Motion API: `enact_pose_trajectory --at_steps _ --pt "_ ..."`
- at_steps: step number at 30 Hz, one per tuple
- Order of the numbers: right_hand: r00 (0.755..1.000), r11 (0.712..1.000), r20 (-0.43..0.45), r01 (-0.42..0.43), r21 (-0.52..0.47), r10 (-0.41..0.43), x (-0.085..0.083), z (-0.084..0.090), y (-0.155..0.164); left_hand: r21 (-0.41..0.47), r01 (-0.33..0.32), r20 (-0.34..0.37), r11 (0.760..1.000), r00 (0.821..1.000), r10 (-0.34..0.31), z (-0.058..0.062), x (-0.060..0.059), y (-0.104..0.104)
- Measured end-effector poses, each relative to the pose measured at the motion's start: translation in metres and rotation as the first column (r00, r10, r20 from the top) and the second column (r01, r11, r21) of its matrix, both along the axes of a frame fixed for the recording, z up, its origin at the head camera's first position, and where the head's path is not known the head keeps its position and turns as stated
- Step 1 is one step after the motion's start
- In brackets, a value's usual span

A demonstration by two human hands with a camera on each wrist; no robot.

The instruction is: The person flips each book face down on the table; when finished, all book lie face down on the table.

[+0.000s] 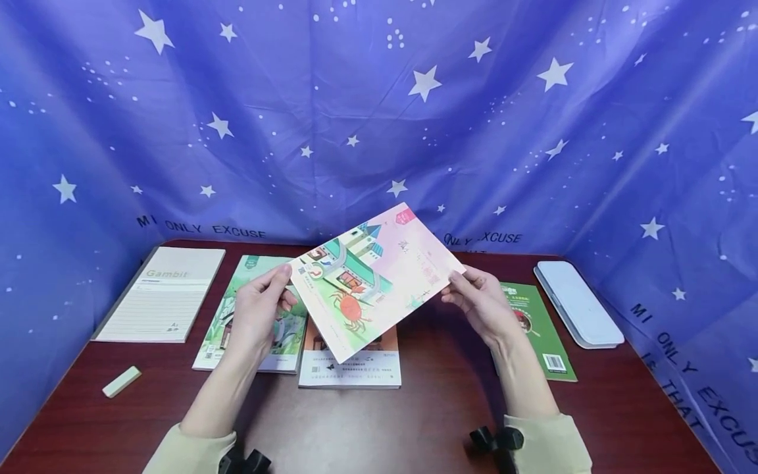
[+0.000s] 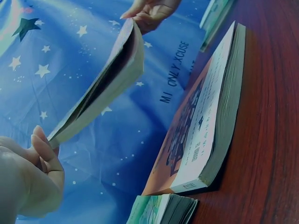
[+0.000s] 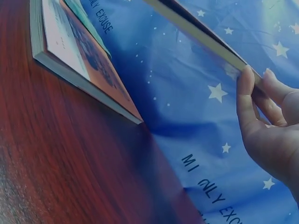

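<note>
Up close, the left hand (image 1: 256, 315) has its thumb and fingertips (image 2: 45, 150) curled onto one end of the pink book with a crab on its cover (image 1: 374, 280), pinching it at the edge; the right hand (image 1: 482, 304) does the same at the opposite end, its thumb (image 3: 245, 100) on one face and the fingers behind, as the right wrist view shows; between the two grips the book is lifted above the table (image 1: 426, 408), tilted, cover toward the head camera, touching nothing below it; the left wrist view shows its pages sagging slightly apart along the open edge; directly underneath lies an orange-covered book (image 1: 355, 365) flat on the wood, partly hidden by the held one; just beside that, under the left hand, lies a green illustrated book (image 1: 237, 329); farther left sits a lined notepad marked Gambit (image 1: 162, 296), and near the table's front left edge a pale green eraser (image 1: 121, 382); to the right of the right hand lies a dark green book (image 1: 541, 329), and beyond it a white case (image 1: 577, 303) near the blue star-printed cloth (image 1: 379, 99) that backs and flanks the table
</note>
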State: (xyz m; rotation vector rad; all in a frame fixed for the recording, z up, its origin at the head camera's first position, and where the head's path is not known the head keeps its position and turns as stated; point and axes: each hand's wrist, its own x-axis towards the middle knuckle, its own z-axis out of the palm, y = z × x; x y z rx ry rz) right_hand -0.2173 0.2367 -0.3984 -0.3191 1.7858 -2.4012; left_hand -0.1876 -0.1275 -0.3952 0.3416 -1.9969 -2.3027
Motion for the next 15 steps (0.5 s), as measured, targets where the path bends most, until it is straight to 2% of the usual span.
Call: enact_pose_trajectory --at_steps 7,15 --pt "0.999 0.999 -0.028 0.036 -0.013 -0.037 0.0004 0.0028 -0.0053 0.073 0.007 -0.049 0.997 0.999 -0.003 0.0005 0.0017 0.0001" --pt "0.997 0.999 -0.067 0.027 -0.039 -0.030 0.0011 0.0035 -0.0031 0.055 0.025 -0.088 0.998 0.996 -0.020 0.0028 0.0037 0.0034"
